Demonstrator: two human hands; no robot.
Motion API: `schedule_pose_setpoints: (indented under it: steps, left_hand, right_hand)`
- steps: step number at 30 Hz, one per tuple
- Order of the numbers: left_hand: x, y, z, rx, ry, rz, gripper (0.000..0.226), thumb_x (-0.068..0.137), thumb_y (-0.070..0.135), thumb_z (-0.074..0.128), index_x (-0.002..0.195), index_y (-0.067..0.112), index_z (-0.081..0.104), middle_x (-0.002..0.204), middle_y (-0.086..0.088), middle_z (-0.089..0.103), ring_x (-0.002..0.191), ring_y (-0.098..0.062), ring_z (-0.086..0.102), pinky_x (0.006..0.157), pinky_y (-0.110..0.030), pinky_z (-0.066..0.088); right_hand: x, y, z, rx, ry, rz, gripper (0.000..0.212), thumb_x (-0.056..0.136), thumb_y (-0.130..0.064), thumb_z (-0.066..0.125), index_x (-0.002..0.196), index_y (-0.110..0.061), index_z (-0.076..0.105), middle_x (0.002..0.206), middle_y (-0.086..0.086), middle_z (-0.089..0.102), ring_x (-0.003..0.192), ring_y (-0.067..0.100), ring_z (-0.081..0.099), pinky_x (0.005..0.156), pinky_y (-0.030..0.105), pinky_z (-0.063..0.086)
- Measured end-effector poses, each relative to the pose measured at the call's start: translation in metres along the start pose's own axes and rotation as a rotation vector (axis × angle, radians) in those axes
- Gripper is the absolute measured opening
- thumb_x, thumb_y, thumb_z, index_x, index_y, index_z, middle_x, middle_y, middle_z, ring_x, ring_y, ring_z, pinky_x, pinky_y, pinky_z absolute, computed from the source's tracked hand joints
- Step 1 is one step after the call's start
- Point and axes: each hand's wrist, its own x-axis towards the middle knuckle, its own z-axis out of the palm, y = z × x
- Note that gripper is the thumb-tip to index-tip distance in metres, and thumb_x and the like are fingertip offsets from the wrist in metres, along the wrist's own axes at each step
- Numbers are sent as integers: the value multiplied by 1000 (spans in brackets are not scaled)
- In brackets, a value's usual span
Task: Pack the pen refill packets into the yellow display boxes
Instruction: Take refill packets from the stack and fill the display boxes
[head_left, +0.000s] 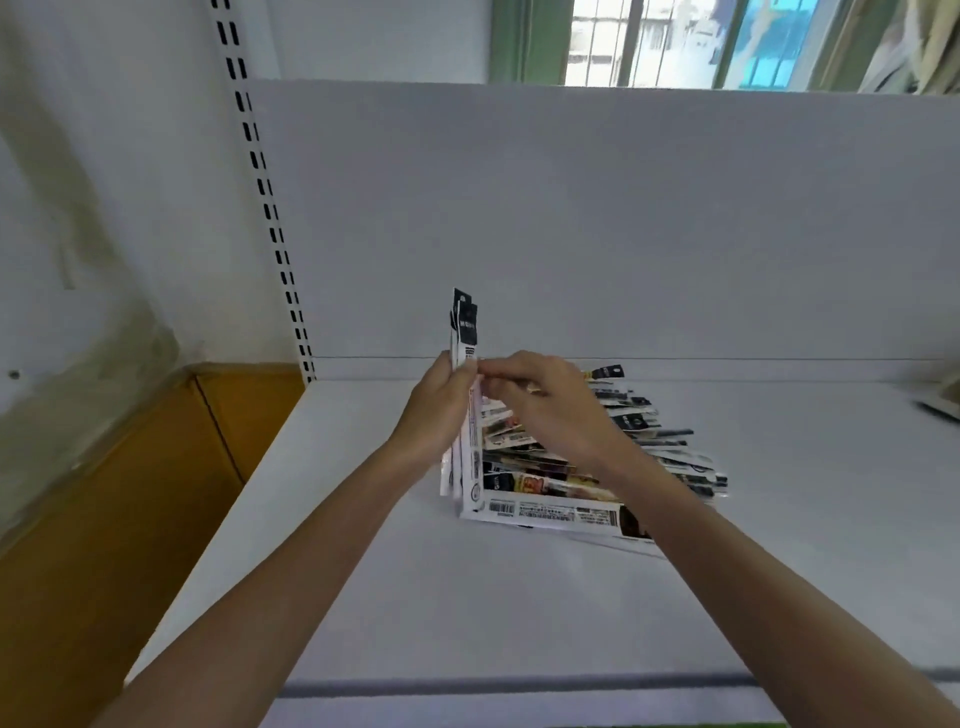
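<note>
Head view, the only one supplied. On the white metal shelf (467, 597), in front of its plain back panel (623, 218), lies a loose heap of pen refill packets (639, 415). The heap is fanned out, with most long axes running left to right and the black header tabs toward the right.

The left hand (441, 400) grips a bundle of slim white-and-black refill packets (464, 325). The bundle stands upright, its long axis near vertical, its lower end resting on or just above the shelf at the heap's left edge. The right hand (545, 400) reaches across above the heap. Its fingers are curled and the fingertips meet the bundle's right edge in what looks like a pinch.

No yellow display box shows in this view, so which way the bundle must travel cannot be told.

Judgement: the bundle is being squared up before packing. Both hands touch it, with the left bearing it. The heap lies directly under the right forearm, so the right hand is better placed to fetch more packets.
</note>
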Motion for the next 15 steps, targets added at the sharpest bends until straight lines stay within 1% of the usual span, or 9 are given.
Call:
schedule_pose_setpoints:
  steps: [1,2,4,6,7,9,12,13,15]
  left_hand:
    - [-1,3,12,9,-24,28,31,100,28,32,122,17,49,117,-3,59,107,-14,55,92,-32,43]
    - [-3,9,24,12,-44,59,29,100,28,31,119,19,51,112,-5,62,104,-17,59,93,-36,45]
    - [-8,22,52,-45,-80,105,23,101,26,30,108,18,50,87,-4,64,77,-13,65,74,-31,52]
    - [-13,36,80,-91,-117,134,20,101,26,31,99,16,48,74,-2,55,54,-10,55,55,-26,48]
    - [-16,42,96,-88,-143,151,19,100,28,33,94,17,47,72,-1,51,53,-10,49,51,-26,42]
    - [-24,52,132,-94,-219,168,16,97,31,42,88,18,45,72,2,48,58,-11,43,53,-25,37]
    - [-42,70,197,-40,-310,176,12,86,26,59,91,18,52,74,1,55,63,-16,49,62,-31,43]
    - [-50,77,220,-34,-338,173,9,83,24,61,87,19,55,72,1,59,62,-17,50,62,-31,45]
    - [-68,91,266,-67,-404,168,5,85,17,60,80,17,59,66,1,64,54,-13,51,56,-27,45]
  right_hand:
    - [-5,6,-11,-35,51,3,27,93,-13,50,114,-18,66,98,1,63,88,13,59,82,27,46]
    - [-11,11,-25,-50,116,15,27,92,-11,50,112,-19,67,97,3,62,87,14,59,80,25,46]
    - [-24,27,-58,-70,262,44,27,90,-7,51,107,-18,69,95,1,62,79,7,56,72,15,44]
    - [-43,48,-94,-121,374,91,24,90,-7,53,103,-16,70,94,-2,62,73,0,55,66,5,40]
    - [-55,59,-113,-151,411,123,22,89,-8,54,102,-16,70,94,-3,63,70,-2,55,65,3,39]
    - [-85,82,-151,-191,474,207,20,88,-8,56,99,-16,71,90,-4,64,66,-6,56,64,2,39]
    - [-140,109,-211,-212,562,327,19,87,-10,56,99,-14,71,84,-2,67,68,-1,59,70,9,43]
    - [-159,116,-231,-221,595,361,20,88,-10,57,102,-13,70,86,0,68,71,3,60,72,12,44]
    - [-201,129,-269,-266,661,418,21,88,-11,58,105,-11,69,88,1,68,76,9,59,68,8,43]
